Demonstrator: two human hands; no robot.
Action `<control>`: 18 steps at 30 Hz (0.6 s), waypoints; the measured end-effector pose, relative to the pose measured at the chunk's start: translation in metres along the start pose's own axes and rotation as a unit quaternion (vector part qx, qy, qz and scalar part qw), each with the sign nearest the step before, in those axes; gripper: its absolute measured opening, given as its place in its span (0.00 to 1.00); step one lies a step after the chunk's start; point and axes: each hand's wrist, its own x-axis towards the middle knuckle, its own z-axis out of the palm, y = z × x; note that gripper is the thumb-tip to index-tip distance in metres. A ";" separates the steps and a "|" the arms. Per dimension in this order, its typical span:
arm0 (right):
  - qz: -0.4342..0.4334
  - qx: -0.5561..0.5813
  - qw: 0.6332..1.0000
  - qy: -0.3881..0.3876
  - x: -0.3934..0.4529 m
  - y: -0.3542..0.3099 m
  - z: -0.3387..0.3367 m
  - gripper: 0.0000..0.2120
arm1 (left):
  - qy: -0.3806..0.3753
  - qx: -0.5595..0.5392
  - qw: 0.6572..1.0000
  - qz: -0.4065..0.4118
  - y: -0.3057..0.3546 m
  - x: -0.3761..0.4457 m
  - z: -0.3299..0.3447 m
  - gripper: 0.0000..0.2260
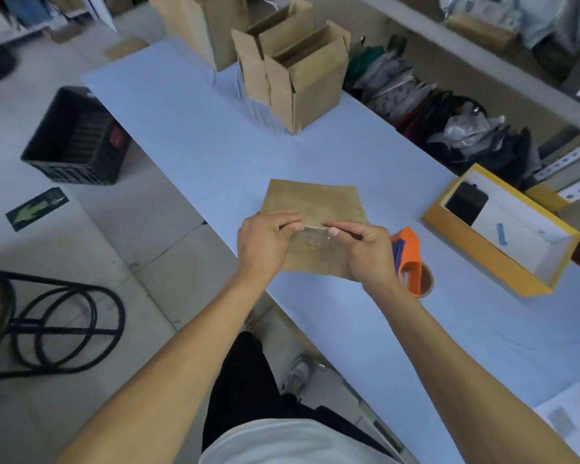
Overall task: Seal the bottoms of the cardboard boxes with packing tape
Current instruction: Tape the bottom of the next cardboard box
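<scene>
A small brown cardboard box [315, 202] lies on the pale blue table [188, 135] in front of me. Across its near part sits a clear strip of packing tape [313, 241], held between my hands. My left hand [265, 242] pinches the strip's left end with curled fingers. My right hand [365, 249] pinches its right end. An orange tape dispenser [409, 259] with a brown roll stands just right of my right hand, touched by neither hand.
Several open cardboard boxes [292, 72] stand at the table's far end. A yellow-rimmed tray [503, 259] with a black phone lies to the right. A black crate [77, 139] and a black stool [47, 323] are on the floor at left.
</scene>
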 end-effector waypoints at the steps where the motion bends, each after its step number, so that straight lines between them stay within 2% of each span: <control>1: -0.009 -0.013 1.000 0.003 -0.001 -0.003 0.000 0.08 | 0.003 -0.001 1.000 -0.005 0.003 -0.001 0.000 0.06; 6: -0.003 -0.031 0.994 -0.102 -0.002 -0.013 -0.009 0.07 | -0.024 -0.023 0.999 -0.026 0.005 -0.013 0.000 0.09; 8: -0.005 -0.067 0.995 -0.072 -0.006 -0.011 0.000 0.06 | 0.002 -0.003 0.999 -0.045 0.012 -0.017 0.007 0.09; 11: -0.032 -0.080 0.996 -0.024 -0.012 -0.008 0.009 0.13 | 0.043 0.047 0.997 -0.037 0.021 -0.018 0.012 0.08; 15: -0.030 -0.058 0.997 -0.036 -0.004 -0.014 -0.005 0.20 | 0.010 0.028 0.999 -0.015 0.014 -0.018 0.007 0.08; 18: -0.001 -0.054 0.998 -0.034 -0.001 -0.019 -0.001 0.11 | 0.012 -0.020 0.999 -0.040 0.015 -0.021 0.009 0.08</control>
